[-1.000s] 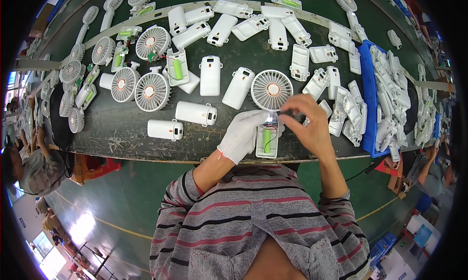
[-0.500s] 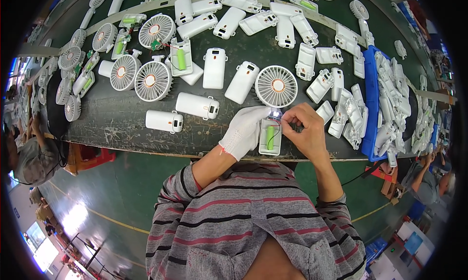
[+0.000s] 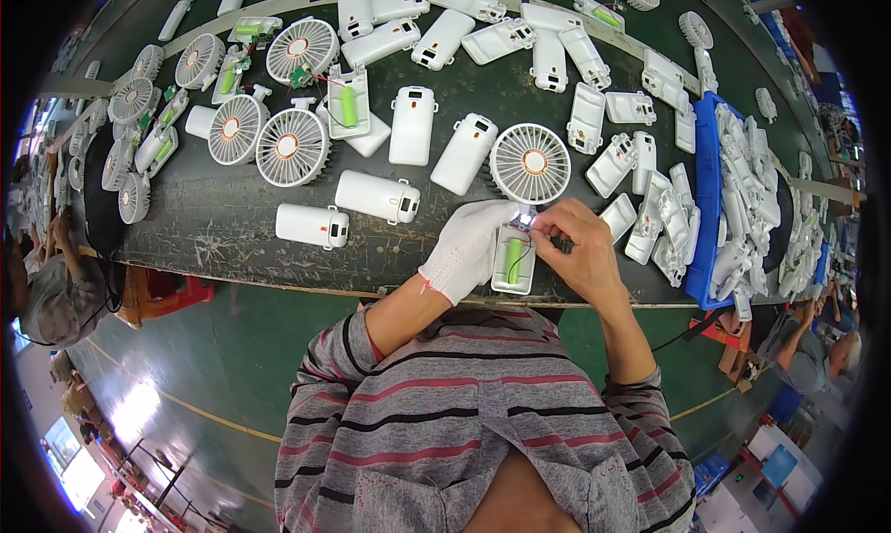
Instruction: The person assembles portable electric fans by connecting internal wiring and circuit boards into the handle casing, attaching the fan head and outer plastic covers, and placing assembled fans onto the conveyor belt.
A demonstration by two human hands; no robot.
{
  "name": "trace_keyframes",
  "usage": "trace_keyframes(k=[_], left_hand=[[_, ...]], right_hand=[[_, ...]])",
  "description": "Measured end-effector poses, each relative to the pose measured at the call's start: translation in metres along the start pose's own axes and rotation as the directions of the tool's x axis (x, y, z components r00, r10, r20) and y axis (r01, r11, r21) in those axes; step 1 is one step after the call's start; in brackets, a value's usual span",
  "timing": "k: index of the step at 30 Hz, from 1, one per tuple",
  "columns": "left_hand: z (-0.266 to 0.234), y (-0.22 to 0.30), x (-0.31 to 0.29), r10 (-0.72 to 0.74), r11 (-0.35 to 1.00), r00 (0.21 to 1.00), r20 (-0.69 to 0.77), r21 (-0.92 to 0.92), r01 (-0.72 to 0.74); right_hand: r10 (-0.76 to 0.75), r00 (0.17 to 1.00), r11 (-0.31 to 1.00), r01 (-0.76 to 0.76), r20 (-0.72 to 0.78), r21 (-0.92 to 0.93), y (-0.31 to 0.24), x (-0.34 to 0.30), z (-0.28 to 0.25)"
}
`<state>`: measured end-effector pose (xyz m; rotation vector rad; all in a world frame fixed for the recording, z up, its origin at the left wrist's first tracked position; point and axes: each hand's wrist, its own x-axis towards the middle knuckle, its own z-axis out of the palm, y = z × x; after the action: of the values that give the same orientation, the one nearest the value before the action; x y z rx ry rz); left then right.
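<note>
In front of me a white handheld fan [image 3: 530, 164] with an orange-ringed hub lies face up on the dark bench. Its opened handle shell [image 3: 502, 280] points toward me and holds a green battery cell [image 3: 513, 260] with thin wires. My left hand [image 3: 467, 245], in a white knit glove, grips the neck of the fan at the top of the handle. Bare, my right hand [image 3: 578, 245] pinches at the wires beside a small bright spot at the neck; what lies between its fingertips is too small to make out.
Several white handle shells [image 3: 411, 126] lie across the bench [image 3: 232, 227]. Left of them are more fans [image 3: 291, 148], some with green batteries exposed. A blue bin [image 3: 709, 199] heaped with white shells stands at the right. Other people sit at both far sides.
Both hands stay at the fan's neck, with the right fingers shifted slightly. The bench items appear moved a little in the picture, as the view has tilted slightly.
</note>
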<state>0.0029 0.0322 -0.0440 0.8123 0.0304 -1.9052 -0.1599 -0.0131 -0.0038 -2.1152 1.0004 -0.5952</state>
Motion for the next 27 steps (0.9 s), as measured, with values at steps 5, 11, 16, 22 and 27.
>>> trace_keyframes(k=[5, 11, 16, 22, 27], left_hand=[[0.004, 0.001, -0.002, 0.012, 1.0, 1.0, -0.004, -0.011, -0.012], [0.002, 0.0, 0.001, 0.006, 1.0, 1.0, -0.019, -0.014, -0.007], [0.001, -0.001, 0.002, -0.004, 0.999, 1.0, -0.007, -0.036, 0.004], [-0.003, 0.0, 0.002, 0.02, 1.0, 0.999, 0.027, -0.021, -0.019], [-0.001, 0.0, 0.002, 0.007, 0.998, 0.999, 0.037, -0.057, -0.005]], right_hand=[[-0.109, 0.987, 0.987, 0.093, -0.118, -0.132, -0.005, 0.0, 0.004], [-0.055, 0.998, 0.982, 0.05, -0.02, -0.181, -0.009, 0.001, -0.003], [-0.137, 0.99, 0.966, 0.144, 0.045, -0.216, -0.009, 0.01, -0.008], [-0.174, 0.981, 0.966, 0.188, 0.089, -0.179, -0.005, 0.014, -0.012], [-0.126, 0.989, 0.986, 0.134, 0.076, -0.1, 0.001, 0.009, -0.011]])
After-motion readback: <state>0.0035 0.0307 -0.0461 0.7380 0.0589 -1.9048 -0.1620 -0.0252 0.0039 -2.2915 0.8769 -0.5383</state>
